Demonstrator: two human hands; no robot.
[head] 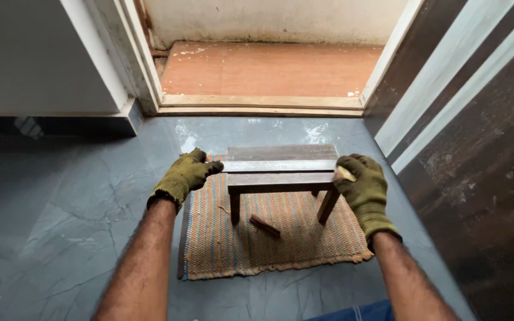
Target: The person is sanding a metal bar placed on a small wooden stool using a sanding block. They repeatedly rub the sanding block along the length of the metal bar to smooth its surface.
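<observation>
Left hand (187,176), in an olive knit glove, lies flat with fingers extended, its fingertips touching the left end of the slatted top of a small dark wooden stool (281,172). Right hand (361,185), gloved alike, is curled closed around the stool's right end, with a small pale object (345,173) pressed under the thumb against the wood; what this object is cannot be told. The stool stands upright between the two hands, its top made of three parallel slats, its front legs visible below the near rail. Beneath both hands and the stool lies a woven mat (272,238) striped in orange and blue, its near edge frayed. On the mat, just nearer the person than the stool's legs and between the hands, rests a short brown wooden piece (265,226), lying loose and apart from the legs. The mat sits on a glossy grey tiled floor (60,226). Beyond the hands runs a wooden door threshold (263,102), then a reddish floor (269,68). To the right of the right hand stands a dark door (483,154).
</observation>
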